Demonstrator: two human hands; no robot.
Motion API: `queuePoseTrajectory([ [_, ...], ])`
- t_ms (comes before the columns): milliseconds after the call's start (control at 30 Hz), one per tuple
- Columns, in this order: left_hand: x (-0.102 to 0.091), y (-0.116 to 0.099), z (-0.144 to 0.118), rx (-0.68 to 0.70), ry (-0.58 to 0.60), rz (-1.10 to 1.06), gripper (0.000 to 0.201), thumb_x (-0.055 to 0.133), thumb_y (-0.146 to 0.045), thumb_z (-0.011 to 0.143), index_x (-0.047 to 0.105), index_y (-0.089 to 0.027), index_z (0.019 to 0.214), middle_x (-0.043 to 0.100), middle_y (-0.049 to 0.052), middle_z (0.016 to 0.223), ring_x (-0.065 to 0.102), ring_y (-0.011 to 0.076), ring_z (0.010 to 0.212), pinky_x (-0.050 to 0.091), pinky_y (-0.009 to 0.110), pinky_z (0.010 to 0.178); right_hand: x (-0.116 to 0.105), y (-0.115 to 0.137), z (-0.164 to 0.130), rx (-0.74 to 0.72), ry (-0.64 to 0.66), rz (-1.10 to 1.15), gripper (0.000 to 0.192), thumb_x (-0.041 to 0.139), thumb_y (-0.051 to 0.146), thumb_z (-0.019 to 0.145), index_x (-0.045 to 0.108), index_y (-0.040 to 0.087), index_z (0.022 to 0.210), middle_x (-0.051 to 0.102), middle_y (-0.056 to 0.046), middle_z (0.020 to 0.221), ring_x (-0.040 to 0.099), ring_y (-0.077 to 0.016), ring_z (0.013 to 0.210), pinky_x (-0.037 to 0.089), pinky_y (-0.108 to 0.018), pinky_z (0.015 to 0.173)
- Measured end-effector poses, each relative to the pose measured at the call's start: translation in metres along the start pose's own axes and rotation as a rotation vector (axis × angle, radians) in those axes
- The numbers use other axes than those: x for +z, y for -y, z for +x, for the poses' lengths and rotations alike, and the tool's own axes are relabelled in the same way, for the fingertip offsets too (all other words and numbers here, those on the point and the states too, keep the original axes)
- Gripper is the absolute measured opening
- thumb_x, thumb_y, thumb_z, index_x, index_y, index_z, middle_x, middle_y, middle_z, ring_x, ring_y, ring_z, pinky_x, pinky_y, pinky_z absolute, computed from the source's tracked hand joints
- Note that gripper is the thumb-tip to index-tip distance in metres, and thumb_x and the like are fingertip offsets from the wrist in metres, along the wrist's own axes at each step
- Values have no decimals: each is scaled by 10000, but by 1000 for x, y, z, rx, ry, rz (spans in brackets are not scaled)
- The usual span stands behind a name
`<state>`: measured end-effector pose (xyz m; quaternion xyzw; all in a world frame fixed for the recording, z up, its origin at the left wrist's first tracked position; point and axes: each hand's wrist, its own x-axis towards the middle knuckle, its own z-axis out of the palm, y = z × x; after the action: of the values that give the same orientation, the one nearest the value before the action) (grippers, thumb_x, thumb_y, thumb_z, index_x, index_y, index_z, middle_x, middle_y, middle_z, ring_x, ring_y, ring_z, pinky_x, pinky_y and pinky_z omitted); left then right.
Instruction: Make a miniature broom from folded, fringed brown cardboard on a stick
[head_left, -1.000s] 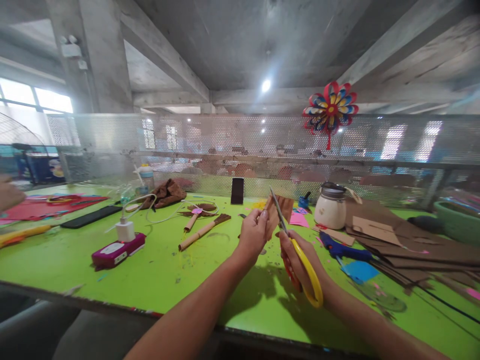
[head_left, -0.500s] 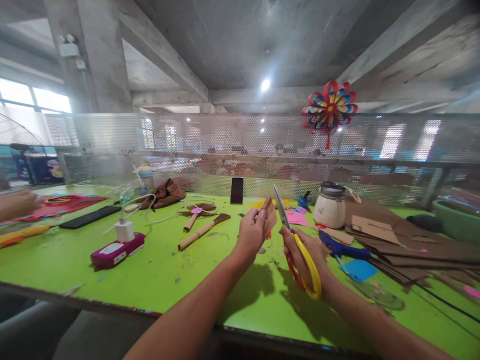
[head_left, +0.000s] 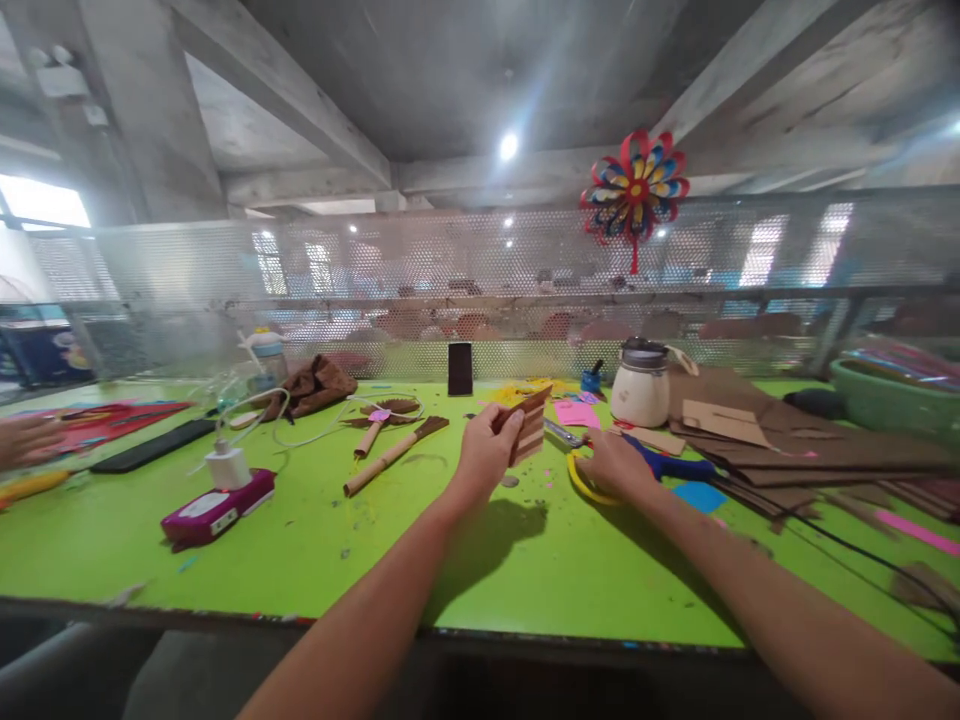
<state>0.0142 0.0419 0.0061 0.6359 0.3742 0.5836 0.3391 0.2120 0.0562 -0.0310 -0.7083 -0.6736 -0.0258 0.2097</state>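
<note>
Cardboard [head_left: 525, 432] in left hand [head_left: 486, 452], scissors [head_left: 581, 470] seemingly under right hand [head_left: 616, 465]

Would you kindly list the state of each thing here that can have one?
Folded brown cardboard piece: held off the table in the left hand.
Yellow-handled scissors: lying on the green table, blades look shut, right hand on the handle.
White pot with dark lid: upright, lid on.
Black phone: standing upright, screen dark.
White charger on magenta power bank: cable attached.

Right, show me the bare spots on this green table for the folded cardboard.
Bare green table: the near strip between the magenta power bank and the left hand. Crowded: the right side, with yellow-handled scissors, brown cardboard sheets and cream pot.
</note>
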Motion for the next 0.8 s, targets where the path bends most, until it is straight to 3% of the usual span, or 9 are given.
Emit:
queuePoseTrajectory([
  [67,1,0,0,-46,42,-32,217,634,-360,745,598,-147,730,579,-12,614,510,105,552,420,231,561,-4,-3,3,21,-29,-37,333,539,296,787,667,92,1017,676,-223,979,595,-321,947,400,-363,756],
  [133,2,-1,-1,-99,87,-59,227,645,-364,732,578,-152,686,520,-40,528,457,88,478,389,218,505,-10,-1,4,13,-137,17,341,518,321,814,672,84,1006,671,-214,983,579,-308,960,396,-374,797],
  [200,3,-1,-2,-154,142,-60,214,669,-342,709,575,-156,660,519,-41,504,452,85,460,381,215,486,-18,4,4,-61,-248,251,324,471,353,853,688,120,915,686,-133,911,587,-237,878,408,-329,785],
  [300,4,1,-4,-254,239,-59,176,700,-303,678,603,-157,663,560,-25,517,460,84,447,377,215,474,-26,14,0,-142,-272,692,458,404,493,881,675,141,768,653,-48,721,557,-164,680,420,-277,649],
  [400,5,5,-5,-341,329,-106,173,720,-301,664,650,-154,725,604,-3,564,489,88,454,393,222,479,-28,20,-7,-168,-96,956,457,504,554,812,639,141,670,595,-12,616,500,-128,575,400,-256,558],
  [500,5,8,-4,-374,362,-130,198,733,-314,665,681,-161,780,663,30,655,553,110,510,427,238,507,-25,21,-13,-141,177,1102,339,675,472,695,634,138,658,579,6,590,491,-111,547,402,-253,549],
  [567,5,9,-3,-388,354,-146,197,728,-321,683,694,-173,808,690,44,701,593,127,551,454,253,538,-23,21,-15,-118,286,1202,277,729,394,649,628,136,649,567,19,568,480,-95,526,390,-245,542],
  [800,5,8,2,-439,278,-343,308,745,-330,692,694,-112,903,726,124,885,675,179,717,529,296,685,-20,18,-9,-84,283,1470,294,765,370,622,662,108,704,561,19,575,409,-61,490,308,-237,500],
])
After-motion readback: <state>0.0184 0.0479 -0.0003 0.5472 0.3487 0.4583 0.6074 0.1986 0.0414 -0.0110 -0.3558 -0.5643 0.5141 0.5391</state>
